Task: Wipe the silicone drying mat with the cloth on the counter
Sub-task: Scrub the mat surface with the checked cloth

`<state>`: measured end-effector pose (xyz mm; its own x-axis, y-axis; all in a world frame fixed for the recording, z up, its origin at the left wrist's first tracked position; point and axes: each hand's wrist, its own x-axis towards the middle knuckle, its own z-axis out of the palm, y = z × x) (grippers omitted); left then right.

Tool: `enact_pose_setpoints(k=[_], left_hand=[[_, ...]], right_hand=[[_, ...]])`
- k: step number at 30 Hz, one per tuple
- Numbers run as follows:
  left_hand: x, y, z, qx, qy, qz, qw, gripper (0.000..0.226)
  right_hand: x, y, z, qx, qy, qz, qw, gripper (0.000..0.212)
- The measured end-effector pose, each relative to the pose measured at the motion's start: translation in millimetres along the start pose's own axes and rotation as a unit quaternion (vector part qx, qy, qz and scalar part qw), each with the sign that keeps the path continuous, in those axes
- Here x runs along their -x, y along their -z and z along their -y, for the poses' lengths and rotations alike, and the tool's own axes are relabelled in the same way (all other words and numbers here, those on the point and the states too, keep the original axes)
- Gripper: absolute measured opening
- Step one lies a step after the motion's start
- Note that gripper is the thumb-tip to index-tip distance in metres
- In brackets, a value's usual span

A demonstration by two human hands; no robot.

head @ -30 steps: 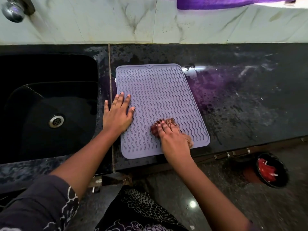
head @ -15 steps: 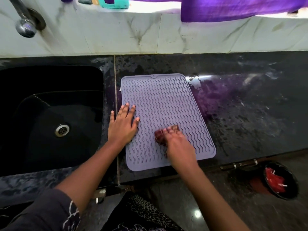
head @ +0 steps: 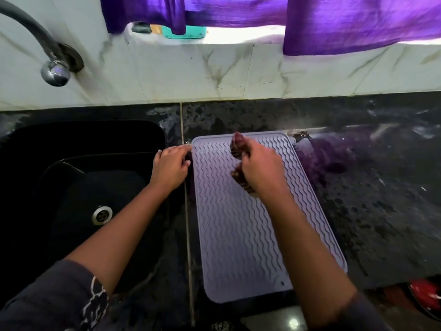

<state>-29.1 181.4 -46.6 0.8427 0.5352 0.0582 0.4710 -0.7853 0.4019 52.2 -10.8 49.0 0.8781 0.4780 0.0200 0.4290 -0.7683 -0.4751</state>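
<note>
Right hand fingers clenched on the cloth over the mat's far end, long axis running back toward the wrist; left hand fingers curled at its far-left corner.

Head camera looks steeply down, close over counter and sink.

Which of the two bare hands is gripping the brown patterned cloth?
The right hand, over the far end of the lilac silicone drying mat, grips the brown patterned cloth. The left hand only touches the mat's far left corner.
</note>
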Motion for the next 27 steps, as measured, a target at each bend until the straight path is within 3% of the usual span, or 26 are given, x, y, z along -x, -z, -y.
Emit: enact_pose_setpoints(k=[3,7,9,13,20,22,24,27], left_hand=[[-31.7,4.3,8.2,-0.041,-0.026,0.057,0.997,0.052],[-50.0,9.1,17.8,-0.118,-0.07,0.106,0.985,0.057],[-52.6,9.2,20.8,-0.143,-0.081,0.117,0.979,0.058],[-54.5,8.7,19.2,-0.173,-0.092,0.129,0.972,0.059],[-54.7,12.1,20.5,-0.146,-0.09,0.138,0.975,0.058],[-55.3,14.4,20.7,-0.134,-0.089,0.147,0.976,0.058],[-56.6,17.9,20.9,-0.128,-0.087,0.16,0.975,0.056],[-58.0,21.7,21.1,-0.121,-0.084,0.174,0.974,0.053]], right_hand=[[-51.8,-47.1,22.0,0.06,0.05,-0.033,0.996,0.027],[-72.5,-116.8,24.6,0.113,0.118,0.082,0.983,0.052],[-73.8,-130.8,18.4,0.113,0.12,0.082,0.983,0.059],[-73.8,-127.9,20.7,0.133,0.123,0.089,0.979,0.059],[-17.4,-101.0,23.4,0.166,0.119,0.172,0.964,0.052],[-21.7,-85.2,24.3,0.127,0.103,0.196,0.967,0.044],[-33.4,-70.7,28.3,0.019,0.037,0.17,0.985,0.036],[-58.6,-68.8,27.7,-0.046,-0.015,-0.004,0.999,0.034]])
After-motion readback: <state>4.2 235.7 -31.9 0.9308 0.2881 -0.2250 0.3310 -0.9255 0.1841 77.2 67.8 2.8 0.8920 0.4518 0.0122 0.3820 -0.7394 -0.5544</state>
